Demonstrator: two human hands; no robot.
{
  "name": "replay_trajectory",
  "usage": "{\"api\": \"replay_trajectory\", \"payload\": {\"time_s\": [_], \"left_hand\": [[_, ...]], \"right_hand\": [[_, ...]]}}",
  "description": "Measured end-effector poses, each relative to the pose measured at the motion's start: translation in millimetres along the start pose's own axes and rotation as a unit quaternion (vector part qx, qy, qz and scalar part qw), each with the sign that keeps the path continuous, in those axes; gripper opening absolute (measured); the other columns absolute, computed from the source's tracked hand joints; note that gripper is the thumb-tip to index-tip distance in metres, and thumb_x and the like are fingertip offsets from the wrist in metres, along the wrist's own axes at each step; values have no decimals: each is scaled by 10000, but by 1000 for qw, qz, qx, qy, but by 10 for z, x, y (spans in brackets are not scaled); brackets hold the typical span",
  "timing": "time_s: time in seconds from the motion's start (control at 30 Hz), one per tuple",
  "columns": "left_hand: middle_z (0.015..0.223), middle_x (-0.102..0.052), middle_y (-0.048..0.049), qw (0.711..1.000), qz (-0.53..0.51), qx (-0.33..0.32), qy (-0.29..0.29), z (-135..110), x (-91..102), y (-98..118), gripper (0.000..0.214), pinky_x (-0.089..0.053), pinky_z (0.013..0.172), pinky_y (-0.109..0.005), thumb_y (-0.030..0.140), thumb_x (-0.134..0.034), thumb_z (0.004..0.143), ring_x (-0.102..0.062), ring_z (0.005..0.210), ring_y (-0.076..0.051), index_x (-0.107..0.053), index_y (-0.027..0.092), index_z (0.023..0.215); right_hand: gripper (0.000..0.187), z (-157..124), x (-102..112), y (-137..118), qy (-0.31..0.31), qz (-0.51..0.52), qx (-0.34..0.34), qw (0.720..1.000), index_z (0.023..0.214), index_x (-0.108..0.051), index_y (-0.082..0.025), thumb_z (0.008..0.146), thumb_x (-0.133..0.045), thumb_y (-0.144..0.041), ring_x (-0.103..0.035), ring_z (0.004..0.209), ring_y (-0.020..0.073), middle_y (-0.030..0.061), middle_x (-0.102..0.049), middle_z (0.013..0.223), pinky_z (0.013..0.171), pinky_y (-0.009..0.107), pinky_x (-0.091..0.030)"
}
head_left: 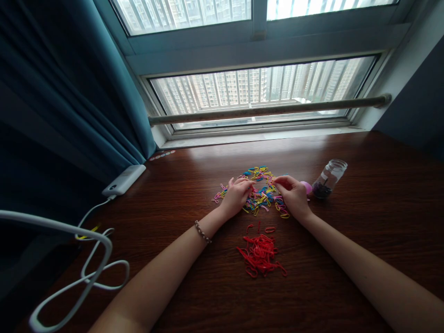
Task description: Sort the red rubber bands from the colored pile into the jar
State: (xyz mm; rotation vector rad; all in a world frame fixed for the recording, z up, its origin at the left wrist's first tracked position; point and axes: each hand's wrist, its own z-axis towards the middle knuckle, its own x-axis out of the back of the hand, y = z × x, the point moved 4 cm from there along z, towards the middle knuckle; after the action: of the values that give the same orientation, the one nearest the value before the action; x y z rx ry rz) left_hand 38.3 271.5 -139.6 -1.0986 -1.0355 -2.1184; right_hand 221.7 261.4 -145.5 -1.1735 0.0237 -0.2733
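Note:
A loose pile of multicoloured rubber bands (261, 199), in yellow, blue and pink, lies spread on the brown wooden table. My left hand (237, 195) rests at the pile's left side, its fingertips drawn together over the bands. Across from it, my right hand (293, 198) pinches with thumb and forefinger at the pile's right edge. Whatever either hand's fingertips hold is too small to make out. Nearer to me, between my forearms, sits a separate heap of red rubber bands (261, 254), with a few single red ones just beyond it.
Right of my right hand stand a clear jar (329, 179) with small dark contents and a pink round object (306, 187), partly hidden. A white power bank-like box (125, 179) with a white cable (104, 240) lies left, beside a blue curtain (104, 92). A barred window is behind.

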Motion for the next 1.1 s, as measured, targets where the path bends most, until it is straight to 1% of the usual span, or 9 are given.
{"api": "replay_trajectory", "payload": {"time_s": [0.1,0.23,0.47,0.57,0.67,0.73,0.8,0.93,1.1], "left_hand": [[964,-646,-40,999,-6,30,17,16,22,-47,209,-287,963,-446,264,-490,830,-498,1014,-198,-610,244,1000],[920,-641,-25,999,2,37,2,16,19,-58,154,-300,925,-429,281,-553,790,-470,999,-211,-655,270,905],[909,-626,-8,999,3,41,3,11,17,-62,66,-308,896,-402,278,-595,761,-463,979,-203,-645,237,752],[905,-628,-8,999,-9,50,13,15,26,-69,60,-322,890,-396,262,-592,761,-473,973,-203,-624,215,742],[891,-629,-19,997,-32,72,26,21,45,-91,73,-349,881,-383,245,-559,781,-494,950,-198,-614,202,761],[871,-629,-24,994,-52,89,39,24,58,-118,78,-372,866,-369,241,-549,785,-511,926,-194,-614,199,781],[854,-630,-24,991,-72,101,55,26,67,-152,82,-395,841,-349,248,-551,783,-530,899,-189,-616,198,792],[832,-633,-24,984,-118,102,85,26,64,-226,126,-426,783,-311,294,-545,789,-562,840,-175,-625,197,803],[823,-639,-24,978,-144,106,109,13,66,-261,138,-435,780,-301,298,-541,793,-577,827,-170,-624,189,802]], "right_hand": [[229,-3,10,-38,14,-8,5,1000,790,-604,-159,722,-612,-377,-604,703,176,52,-641,758,680,318,-493],[271,1,20,-45,21,-21,7,1000,843,-589,-158,758,-565,-415,-587,683,168,54,-631,755,634,295,-474],[275,-51,0,-174,2,-54,15,998,747,-546,-166,824,-479,-422,-499,560,126,0,-533,606,516,230,-384],[324,-216,-110,-397,-80,-118,117,983,630,-510,-174,853,-443,-399,-444,522,111,-8,-481,552,513,229,-337],[397,-487,-291,-588,-261,-170,279,908,520,-455,-183,869,-410,-367,-406,497,103,-1,-463,529,513,240,-300],[400,-608,-340,-619,-329,-171,325,870,538,-477,-185,886,-357,-340,-415,493,105,7,-481,536,516,245,-298],[407,-605,-322,-594,-312,-164,307,884,587,-511,-183,905,-293,-313,-448,509,111,18,-507,553,535,246,-318],[439,-460,-231,-472,-198,-150,190,950,595,-516,-183,922,-261,-329,-469,484,110,9,-504,512,536,236,-346],[445,-390,-209,-401,-149,-123,117,974,596,-542,-181,913,-302,-380,-503,469,108,4,-528,501,509,222,-363]]}}
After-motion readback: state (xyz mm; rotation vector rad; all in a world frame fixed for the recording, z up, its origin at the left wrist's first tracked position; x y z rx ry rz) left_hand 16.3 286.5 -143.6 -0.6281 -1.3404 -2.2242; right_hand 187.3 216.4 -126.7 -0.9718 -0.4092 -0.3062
